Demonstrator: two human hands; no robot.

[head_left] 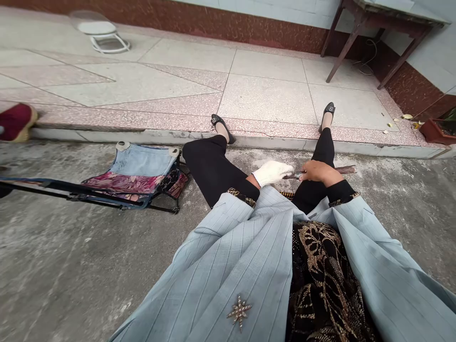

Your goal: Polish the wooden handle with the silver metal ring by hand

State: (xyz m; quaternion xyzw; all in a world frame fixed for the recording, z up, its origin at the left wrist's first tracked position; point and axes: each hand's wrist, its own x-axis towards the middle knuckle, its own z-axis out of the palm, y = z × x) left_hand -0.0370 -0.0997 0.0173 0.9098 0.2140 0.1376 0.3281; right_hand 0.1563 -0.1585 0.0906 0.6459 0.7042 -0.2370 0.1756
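Note:
I sit on rough concrete with my legs stretched out in black trousers. My left hand [272,172] wears a white knitted glove and is closed on one end of a thin dark stick-like object [344,169]. My bare right hand [318,171] is closed over the same object near its middle, above my right knee. The object's brownish end juts out to the right of that hand. Which kind of tool or stick it is I cannot make out.
A small folding stool [137,178] with denim and floral fabric lies at my left. A low step [107,135] leads up to a tiled terrace. A wooden table [377,21] stands at the back right, a flowerpot [440,130] at the right edge, a red shoe [16,121] at far left.

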